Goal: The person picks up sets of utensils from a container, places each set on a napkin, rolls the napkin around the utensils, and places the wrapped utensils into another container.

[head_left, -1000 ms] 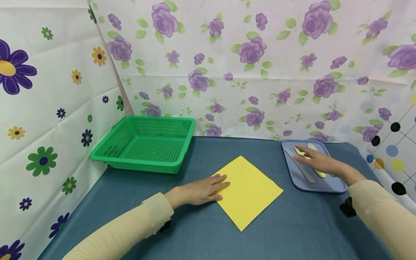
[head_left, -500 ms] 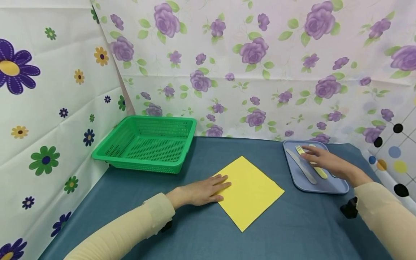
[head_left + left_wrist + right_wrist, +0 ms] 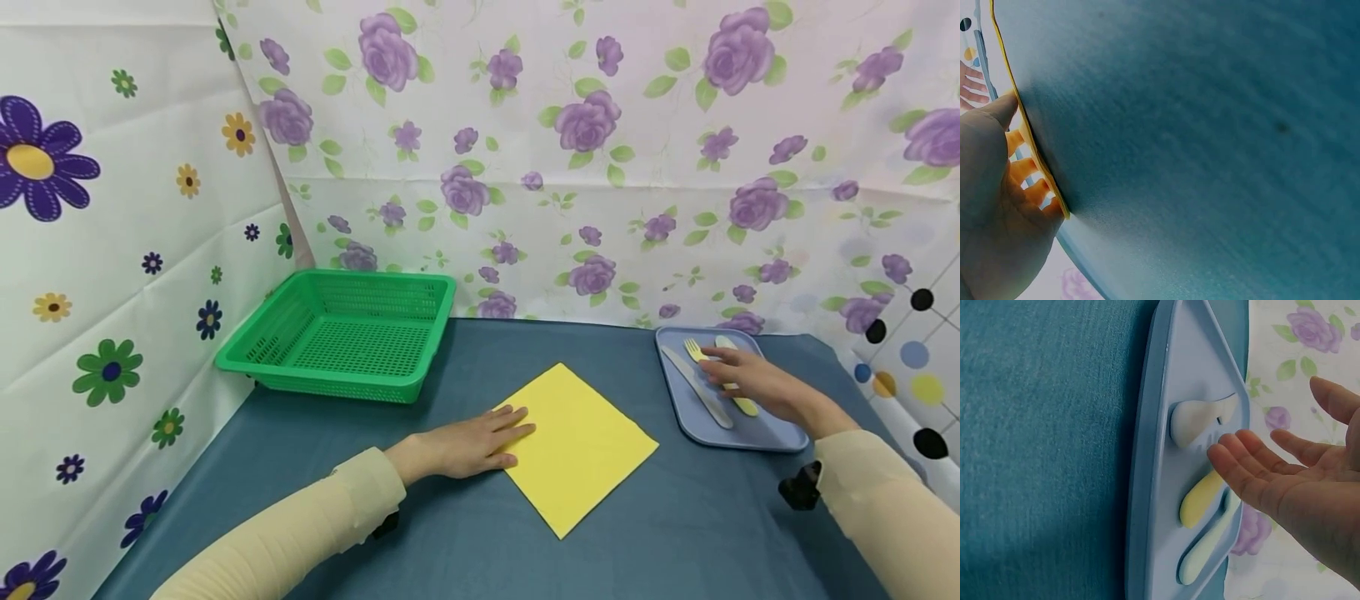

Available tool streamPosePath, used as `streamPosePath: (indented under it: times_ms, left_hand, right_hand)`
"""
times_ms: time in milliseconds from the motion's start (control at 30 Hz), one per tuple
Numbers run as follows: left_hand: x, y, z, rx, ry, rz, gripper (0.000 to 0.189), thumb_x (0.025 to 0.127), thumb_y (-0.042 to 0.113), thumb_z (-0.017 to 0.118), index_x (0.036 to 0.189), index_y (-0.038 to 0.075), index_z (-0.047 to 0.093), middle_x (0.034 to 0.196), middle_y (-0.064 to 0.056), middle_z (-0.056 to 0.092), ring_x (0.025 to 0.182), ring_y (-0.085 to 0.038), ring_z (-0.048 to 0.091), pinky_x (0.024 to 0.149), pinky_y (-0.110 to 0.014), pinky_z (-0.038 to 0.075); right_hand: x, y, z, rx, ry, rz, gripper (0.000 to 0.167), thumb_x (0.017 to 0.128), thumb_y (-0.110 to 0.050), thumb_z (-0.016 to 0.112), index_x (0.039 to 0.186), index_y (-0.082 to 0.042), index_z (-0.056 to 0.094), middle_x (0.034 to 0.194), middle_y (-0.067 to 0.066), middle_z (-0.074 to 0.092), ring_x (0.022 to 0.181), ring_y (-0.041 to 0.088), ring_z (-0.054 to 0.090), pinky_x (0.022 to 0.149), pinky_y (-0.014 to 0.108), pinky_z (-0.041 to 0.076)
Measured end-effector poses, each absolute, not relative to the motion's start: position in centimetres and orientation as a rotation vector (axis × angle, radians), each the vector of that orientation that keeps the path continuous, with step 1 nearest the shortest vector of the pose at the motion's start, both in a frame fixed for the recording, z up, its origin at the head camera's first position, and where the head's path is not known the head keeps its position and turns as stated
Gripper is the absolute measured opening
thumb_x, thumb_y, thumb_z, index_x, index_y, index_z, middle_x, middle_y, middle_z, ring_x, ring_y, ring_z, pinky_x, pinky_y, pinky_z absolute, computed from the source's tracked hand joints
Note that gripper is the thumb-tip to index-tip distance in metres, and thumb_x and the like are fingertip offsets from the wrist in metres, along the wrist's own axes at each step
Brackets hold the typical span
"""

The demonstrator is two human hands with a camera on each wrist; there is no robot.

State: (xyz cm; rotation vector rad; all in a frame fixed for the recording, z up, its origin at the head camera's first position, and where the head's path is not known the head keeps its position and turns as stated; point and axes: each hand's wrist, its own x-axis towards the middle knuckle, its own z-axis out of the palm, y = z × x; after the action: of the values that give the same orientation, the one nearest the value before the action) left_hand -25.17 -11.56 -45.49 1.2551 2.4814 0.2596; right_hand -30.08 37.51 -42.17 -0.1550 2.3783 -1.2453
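Note:
My left hand point(image 3: 468, 446) lies flat, its spread fingers on the left corner of a square yellow napkin point(image 3: 581, 450). In the left wrist view, the napkin's edge point(image 3: 1038, 153) runs along the fingers. Above a blue tray point(image 3: 780, 435) at the right, my right hand point(image 3: 761, 387) hovers with loosely bent fingers and holds nothing. On the tray lie a pale knife point(image 3: 697, 387) and a yellow-handled fork point(image 3: 745, 406), partly covered by the hand. A third, whitish utensil point(image 3: 1191, 422) shows in the right wrist view; its kind is unclear.
A green perforated basket point(image 3: 427, 342) stands at the back left of the blue-covered table point(image 3: 480, 550). Flower-patterned sheets point(image 3: 525, 217) hang behind and to the left. A dotted sheet point(image 3: 930, 367) borders the right side.
My right hand has drawn back slightly to the right over the tray, uncovering the fork's tines, and its fingers are more bent. The left hand stays on the napkin.

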Motion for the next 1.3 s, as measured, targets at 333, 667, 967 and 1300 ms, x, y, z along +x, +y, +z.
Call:
streamPosePath:
  times_ms: [333, 667, 967, 1300]
  left_hand:
    - [-25.0, -11.6, -45.5, 1.219, 2.471, 0.277, 0.062, 0.114, 0.043, 0.037, 0.169, 0.022, 0.019, 0.176, -0.002, 0.007, 0.161, -0.023, 0.003, 0.129, -0.045, 0.017]
    - [-25.1, -11.5, -45.5, 1.226, 2.477, 0.261, 0.062, 0.114, 0.044, 0.037, 0.169, 0.022, 0.019, 0.176, -0.003, 0.007, 0.161, -0.024, 0.003, 0.129, -0.045, 0.016]
    - [-25.1, -11.5, -45.6, 1.237, 2.487, 0.255, 0.061, 0.114, 0.042, 0.037, 0.169, 0.022, 0.019, 0.176, -0.003, 0.007, 0.161, -0.024, 0.003, 0.129, -0.044, 0.015]
    - [-25.1, -11.5, -45.9, 1.234, 2.493, 0.245, 0.061, 0.114, 0.043, 0.037, 0.169, 0.023, 0.018, 0.176, -0.002, 0.007, 0.161, -0.023, 0.002, 0.129, -0.044, 0.014]
  right_hand:
    - [-30.0, 37.5, -42.4, -0.066, 2.376, -1.281, 0.090, 0.108, -0.054, 0.050, 0.166, 0.003, 0.009, 0.161, 0.037, 0.023, 0.141, 0.047, 0.039, 0.111, 0.058, 0.044]
    - [-30.3, 37.6, -42.9, -0.029, 2.359, -1.295, 0.076, 0.114, -0.039, 0.044, 0.164, 0.008, 0.011, 0.151, 0.032, 0.039, 0.124, 0.034, 0.052, 0.097, 0.042, 0.053]
    - [-30.3, 36.9, -42.9, 0.061, 2.323, -1.309, 0.068, 0.113, -0.025, 0.047, 0.161, 0.012, 0.016, 0.105, 0.007, 0.058, 0.091, 0.019, 0.055, 0.078, 0.036, 0.054]
    - [-30.1, 36.5, -43.2, 0.133, 2.381, -1.256, 0.066, 0.111, -0.024, 0.051, 0.158, 0.014, 0.025, 0.102, 0.008, 0.058, 0.090, 0.021, 0.055, 0.076, 0.036, 0.052]
